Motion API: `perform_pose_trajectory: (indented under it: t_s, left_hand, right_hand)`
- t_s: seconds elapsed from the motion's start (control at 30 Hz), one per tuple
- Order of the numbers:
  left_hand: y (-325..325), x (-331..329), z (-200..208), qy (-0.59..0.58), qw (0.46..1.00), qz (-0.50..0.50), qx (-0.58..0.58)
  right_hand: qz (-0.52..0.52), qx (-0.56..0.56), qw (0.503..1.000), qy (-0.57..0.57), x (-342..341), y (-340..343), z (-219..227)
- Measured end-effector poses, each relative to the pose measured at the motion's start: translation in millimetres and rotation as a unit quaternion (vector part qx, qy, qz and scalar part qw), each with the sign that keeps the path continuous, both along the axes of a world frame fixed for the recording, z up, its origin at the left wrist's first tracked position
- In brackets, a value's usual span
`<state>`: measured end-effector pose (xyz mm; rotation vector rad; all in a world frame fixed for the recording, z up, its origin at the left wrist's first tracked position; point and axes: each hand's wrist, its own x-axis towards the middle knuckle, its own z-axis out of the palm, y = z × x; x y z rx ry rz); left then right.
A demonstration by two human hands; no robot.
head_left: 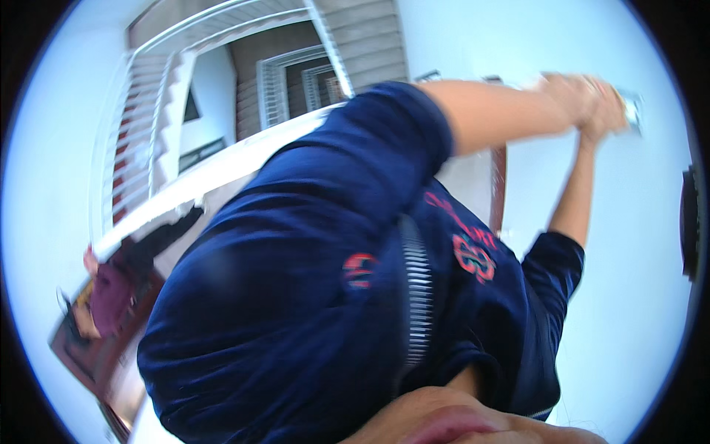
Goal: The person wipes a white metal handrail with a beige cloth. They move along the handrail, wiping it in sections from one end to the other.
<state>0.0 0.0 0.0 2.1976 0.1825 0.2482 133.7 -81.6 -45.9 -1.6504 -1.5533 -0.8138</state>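
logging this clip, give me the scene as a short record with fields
hands: left hand and right hand raised together, overlapping, blurred
held: cannot tell
nearby: pale thing by the wall, too blurred to name
clothing: dark blue shirt, short sleeves
background: white-railed stairs
others: another person, left side

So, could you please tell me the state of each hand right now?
Left hand: blurred; open or closed cannot be told.
Right hand: blurred, overlapping the left in view, near a pale item; its grip cannot be told.
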Motion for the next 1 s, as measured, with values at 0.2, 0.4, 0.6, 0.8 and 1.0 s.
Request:
perform_pose_trajectory:
  t_s: [0.2,0.4,0.6,0.8,1.0]
  left_hand:
    - [34,-101,24,-0.032,0.976,-0.062,0.206]
    - [91,-147,14,0.034,0.959,-0.105,0.259]
    - [135,-206,37,0.099,0.963,-0.131,0.214]
    - [174,-211,52,0.046,0.993,-0.107,0.028]
    - [188,-207,57,0.109,0.987,-0.087,-0.079]
  right_hand:
    - [-0.180,-0.018,0.981,0.064,-84,-33,8]
    - [-0.260,-0.017,0.961,0.096,-160,28,2]
    - [-0.101,0.069,0.919,0.375,-246,27,34]
    - [-0.217,0.227,0.776,0.547,-245,-2,19]
    - [-0.011,0.150,0.506,0.849,-228,18,-18]
